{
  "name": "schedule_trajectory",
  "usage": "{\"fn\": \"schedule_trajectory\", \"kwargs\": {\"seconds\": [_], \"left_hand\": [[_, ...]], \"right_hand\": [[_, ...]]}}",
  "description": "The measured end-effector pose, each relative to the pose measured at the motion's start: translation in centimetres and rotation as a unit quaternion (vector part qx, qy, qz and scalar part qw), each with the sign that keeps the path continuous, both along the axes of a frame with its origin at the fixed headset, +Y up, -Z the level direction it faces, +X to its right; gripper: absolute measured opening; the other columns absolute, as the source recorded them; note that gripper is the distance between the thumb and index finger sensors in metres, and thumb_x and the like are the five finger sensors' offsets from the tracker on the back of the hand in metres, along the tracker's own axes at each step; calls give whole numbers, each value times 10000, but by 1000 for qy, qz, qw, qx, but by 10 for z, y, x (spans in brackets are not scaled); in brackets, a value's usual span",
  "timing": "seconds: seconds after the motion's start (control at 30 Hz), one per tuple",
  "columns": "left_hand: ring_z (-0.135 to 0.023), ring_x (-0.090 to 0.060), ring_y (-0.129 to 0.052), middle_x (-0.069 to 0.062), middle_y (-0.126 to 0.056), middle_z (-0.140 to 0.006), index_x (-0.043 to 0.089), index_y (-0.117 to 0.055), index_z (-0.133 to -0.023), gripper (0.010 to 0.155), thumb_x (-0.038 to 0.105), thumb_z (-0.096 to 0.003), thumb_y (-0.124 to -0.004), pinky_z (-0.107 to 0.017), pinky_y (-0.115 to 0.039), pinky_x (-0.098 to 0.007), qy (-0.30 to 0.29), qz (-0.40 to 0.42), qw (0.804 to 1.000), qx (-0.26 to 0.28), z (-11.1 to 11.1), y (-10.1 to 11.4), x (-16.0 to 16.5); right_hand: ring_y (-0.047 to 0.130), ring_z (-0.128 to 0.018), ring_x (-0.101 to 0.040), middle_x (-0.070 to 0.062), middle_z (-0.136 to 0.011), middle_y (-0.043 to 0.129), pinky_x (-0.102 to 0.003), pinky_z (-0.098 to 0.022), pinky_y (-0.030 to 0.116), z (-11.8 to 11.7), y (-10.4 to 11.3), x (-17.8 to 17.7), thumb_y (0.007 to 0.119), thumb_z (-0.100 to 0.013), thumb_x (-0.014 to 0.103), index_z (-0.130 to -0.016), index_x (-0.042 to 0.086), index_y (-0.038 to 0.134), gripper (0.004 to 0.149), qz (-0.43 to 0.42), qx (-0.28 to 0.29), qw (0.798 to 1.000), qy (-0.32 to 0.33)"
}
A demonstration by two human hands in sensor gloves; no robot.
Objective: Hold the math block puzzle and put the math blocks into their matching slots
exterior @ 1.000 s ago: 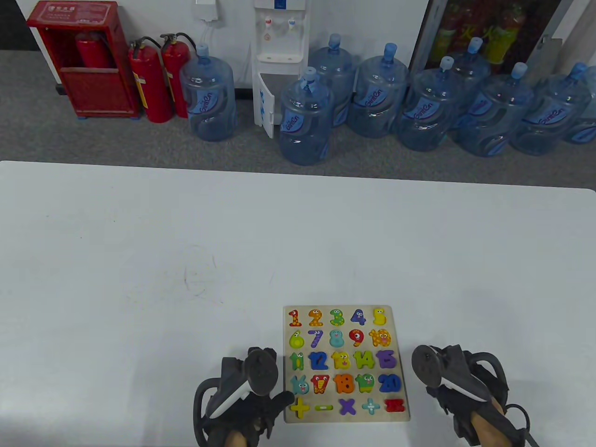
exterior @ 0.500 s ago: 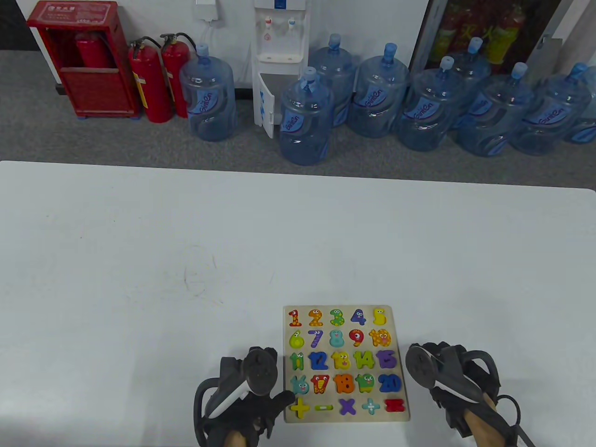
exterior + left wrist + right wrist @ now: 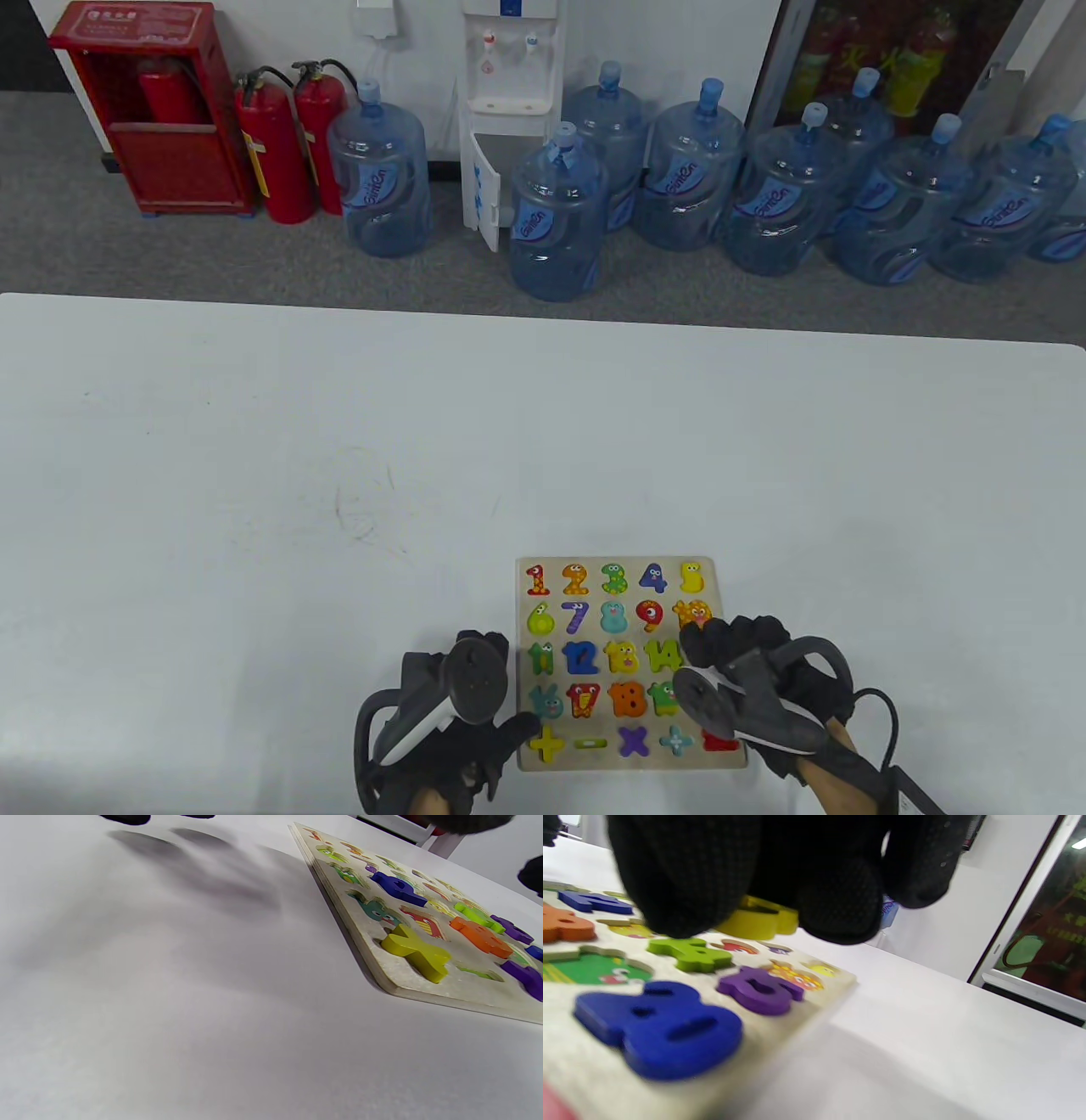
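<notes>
Board (image 3: 631, 569) lay flat on the table (image 3: 339, 424) near its front edge, between both hands, number and sign blocks seated in slots. Left hand (image 3: 450, 730) rested at the board's near left corner, one fingertip (image 3: 519, 727) touching the edge beside the yellow plus (image 3: 546, 744); finger spread could not be told. Right hand (image 3: 751, 679) hovered over the board's right side, covering the 15 and 20. In the right wrist view, fingers (image 3: 835, 904) curled downward just above the purple block (image 3: 761, 989) and blue block (image 3: 657, 1027); no block seen held.
</notes>
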State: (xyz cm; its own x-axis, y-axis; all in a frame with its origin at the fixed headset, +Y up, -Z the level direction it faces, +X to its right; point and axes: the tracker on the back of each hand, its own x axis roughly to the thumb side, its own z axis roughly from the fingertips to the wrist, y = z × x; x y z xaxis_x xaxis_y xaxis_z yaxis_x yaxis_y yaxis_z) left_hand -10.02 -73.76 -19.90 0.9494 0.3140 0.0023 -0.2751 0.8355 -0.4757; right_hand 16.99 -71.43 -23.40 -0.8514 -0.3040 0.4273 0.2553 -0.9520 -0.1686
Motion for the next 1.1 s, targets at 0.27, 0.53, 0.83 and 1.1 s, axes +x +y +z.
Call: {"fn": "schedule_trajectory", "kwargs": {"seconds": [0.27, 0.53, 0.83, 1.1], "left_hand": [[-1070, -471, -349, -1, -184, -1131, 296, -242, -1073, 867, 632, -377, -635, -732, -487, -663, -1, 0, 1000, 2, 1, 1, 0], [-1069, -471, -358, -3, -192, -1132, 294, -249, -1073, 864, 631, -377, -635, -729, -493, -663, -1, 1, 1000, 1, 1, 1, 0], [-1068, -471, -357, -3, -192, -1132, 294, -248, -1073, 865, 632, -376, -635, -730, -492, -663, -1, 0, 1000, 0, 1, 1, 1], [-1068, -471, -355, -2, -190, -1131, 295, -247, -1073, 864, 632, -377, -634, -730, -492, -663, -2, 0, 1000, 0, 1, 1, 1]], "right_hand": [[952, -607, -169, -30, -841, 835, -431, -592, 767, -6, -2, -54, 855, -218, 339, -837, 260, 770, 630, 34, -4, 999, 15], [952, -613, -170, -30, -846, 834, -439, -602, 757, -20, -14, -77, 848, -223, 335, -840, 259, 767, 626, 27, -49, 998, 2], [952, -614, -172, -27, -848, 834, -440, -600, 758, -23, -19, -80, 853, -222, 332, -837, 262, 772, 624, 12, -65, 998, 5], [945, -632, -181, -22, -865, 820, -446, -606, 750, -22, -18, -81, 846, -231, 331, -841, 269, 768, 618, 12, -66, 998, 3]]}}
